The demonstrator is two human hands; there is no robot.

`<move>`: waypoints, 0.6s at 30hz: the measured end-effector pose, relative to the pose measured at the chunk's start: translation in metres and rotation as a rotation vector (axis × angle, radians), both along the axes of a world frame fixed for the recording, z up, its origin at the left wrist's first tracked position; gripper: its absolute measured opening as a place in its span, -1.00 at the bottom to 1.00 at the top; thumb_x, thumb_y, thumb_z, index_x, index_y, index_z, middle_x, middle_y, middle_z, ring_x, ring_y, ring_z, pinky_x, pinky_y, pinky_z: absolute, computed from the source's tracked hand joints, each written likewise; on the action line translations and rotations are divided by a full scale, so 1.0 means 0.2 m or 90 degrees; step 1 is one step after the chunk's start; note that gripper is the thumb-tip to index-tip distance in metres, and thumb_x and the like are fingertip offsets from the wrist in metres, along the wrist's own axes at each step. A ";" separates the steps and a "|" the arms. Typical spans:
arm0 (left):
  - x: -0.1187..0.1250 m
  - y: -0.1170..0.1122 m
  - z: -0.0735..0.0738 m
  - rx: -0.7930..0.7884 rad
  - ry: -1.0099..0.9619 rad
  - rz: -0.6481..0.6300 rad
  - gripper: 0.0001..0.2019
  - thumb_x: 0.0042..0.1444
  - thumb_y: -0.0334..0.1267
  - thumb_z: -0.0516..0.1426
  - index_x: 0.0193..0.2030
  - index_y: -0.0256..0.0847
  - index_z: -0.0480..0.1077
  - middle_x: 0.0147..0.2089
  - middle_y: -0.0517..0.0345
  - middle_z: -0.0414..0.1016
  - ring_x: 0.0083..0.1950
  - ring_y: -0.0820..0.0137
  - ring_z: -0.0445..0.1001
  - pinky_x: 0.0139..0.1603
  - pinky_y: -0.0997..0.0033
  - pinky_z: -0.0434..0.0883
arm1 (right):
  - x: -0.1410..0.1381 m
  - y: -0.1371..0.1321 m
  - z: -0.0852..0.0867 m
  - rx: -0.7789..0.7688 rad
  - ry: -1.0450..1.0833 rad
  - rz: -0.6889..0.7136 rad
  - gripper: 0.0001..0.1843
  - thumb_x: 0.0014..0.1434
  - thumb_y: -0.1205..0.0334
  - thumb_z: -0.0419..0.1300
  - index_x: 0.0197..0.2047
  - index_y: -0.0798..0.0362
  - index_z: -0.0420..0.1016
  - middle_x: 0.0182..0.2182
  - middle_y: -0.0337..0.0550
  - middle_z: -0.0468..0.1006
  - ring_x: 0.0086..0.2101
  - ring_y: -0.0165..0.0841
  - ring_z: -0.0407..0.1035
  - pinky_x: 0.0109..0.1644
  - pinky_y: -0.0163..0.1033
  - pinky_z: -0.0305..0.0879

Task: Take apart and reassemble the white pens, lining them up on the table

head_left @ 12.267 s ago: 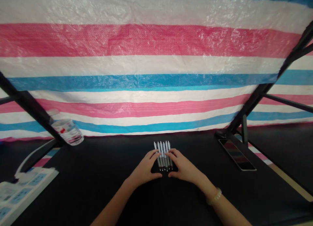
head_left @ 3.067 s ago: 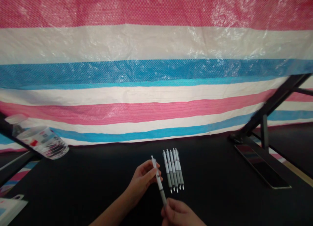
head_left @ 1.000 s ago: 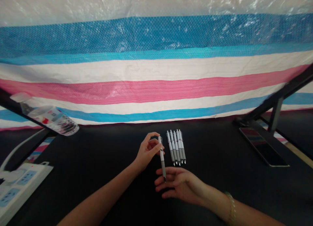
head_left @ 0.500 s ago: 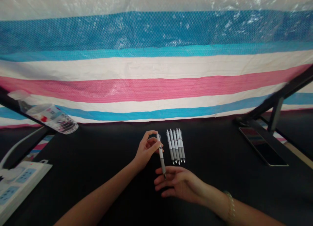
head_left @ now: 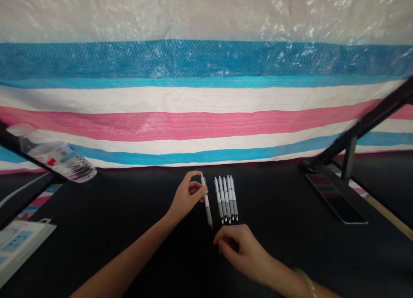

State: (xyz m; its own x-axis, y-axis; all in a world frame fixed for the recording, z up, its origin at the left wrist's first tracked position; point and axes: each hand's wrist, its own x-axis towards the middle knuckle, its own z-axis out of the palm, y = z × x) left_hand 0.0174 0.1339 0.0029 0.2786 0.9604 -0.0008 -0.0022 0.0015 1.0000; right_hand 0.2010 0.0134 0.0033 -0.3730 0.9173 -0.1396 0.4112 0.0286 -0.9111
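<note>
Pen (head_left: 206,201), white barrel with grey grip, hanging nearly upright above the black table (head_left: 129,220), button end up, tip down and tilted a little toward 5 o'clock. Pinched near the top by the left hand (head_left: 184,198), thumb and forefinger closed on the barrel, other fingers folded loosely behind. Tip close to the tabletop; touching or not, hard to say from this angle.

At 3 o'clock from the pen, just beside it but apart: a row of five pens (head_left: 226,199), lying side by side, tips toward the near edge. At 5 o'clock, near the tip and not touching it: the right hand (head_left: 240,248), back upward, fingers curled inward and blurred; contents of the curl, if any, not discernible. Pale bracelet (head_left: 306,280) on that wrist.

Judging from the grip: best to pinch firmly but lightly, high on the barrel, with the point aimed away from the row so as not to knock the neat line askew. Any help from the right hand probably best applied at the grey grip, not at the point, coming in low from 5 o'clock.

Farther out: water bottle (head_left: 56,158) at 9 o'clock, tilted against a black frame bar (head_left: 19,147); white power strip (head_left: 19,244) at 8 o'clock; phone (head_left: 335,198) lying flat at 3 o'clock; striped tarp (head_left: 206,126) across 12 o'clock.
</note>
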 end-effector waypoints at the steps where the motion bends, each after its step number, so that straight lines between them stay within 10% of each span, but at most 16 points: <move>1: 0.01 0.02 0.00 0.016 0.033 -0.003 -0.57 0.07 -0.19 0.28 0.06 -0.16 0.29 -0.44 0.26 0.54 -0.53 0.43 0.49 -0.46 0.47 0.46 | 0.02 0.01 0.02 0.139 -0.074 0.014 -0.80 0.21 0.35 0.09 -0.23 0.11 0.56 -0.42 -0.11 0.53 -0.43 -0.33 0.37 -0.35 -0.24 0.23; 7: 0.07 0.13 -0.06 0.173 0.223 0.056 -0.69 -0.01 -0.33 0.27 -0.07 -0.18 0.48 -0.30 0.16 0.56 -0.54 0.46 0.47 -0.51 0.50 0.40 | 0.11 0.10 0.04 0.474 -0.321 0.165 -0.70 0.24 0.50 0.09 -0.02 0.12 0.51 -0.04 0.11 0.54 0.01 -0.06 0.32 0.09 0.03 0.21; 12: 0.08 0.10 -0.07 0.183 0.239 0.063 -0.71 -0.06 -0.42 0.24 -0.13 -0.22 0.52 -0.08 0.04 0.53 -0.55 0.54 0.42 -0.50 0.48 0.44 | 0.10 0.13 -0.01 0.623 -0.456 0.180 -0.84 0.31 0.47 0.15 -0.09 0.13 0.50 -0.08 0.06 0.56 -0.07 -0.11 0.37 0.04 0.01 0.28; 18: 0.04 -0.13 -0.03 -0.054 0.198 -0.028 -0.69 0.03 -0.36 0.21 -0.05 -0.25 0.42 0.04 -0.05 0.46 -0.44 0.39 0.61 -0.39 0.34 0.58 | 0.09 0.14 -0.01 0.727 -0.514 0.188 -0.87 0.32 0.42 0.17 -0.29 0.11 0.49 -0.24 -0.05 0.54 -0.19 -0.18 0.36 0.02 0.01 0.31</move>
State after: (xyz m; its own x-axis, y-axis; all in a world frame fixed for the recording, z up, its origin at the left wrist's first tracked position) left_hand 0.0246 0.1071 -0.0030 0.2934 0.9404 -0.1719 0.3058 0.0780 0.9489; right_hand 0.2194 0.0409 0.0003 -0.7420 0.5735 0.3471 0.6469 0.7484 0.1462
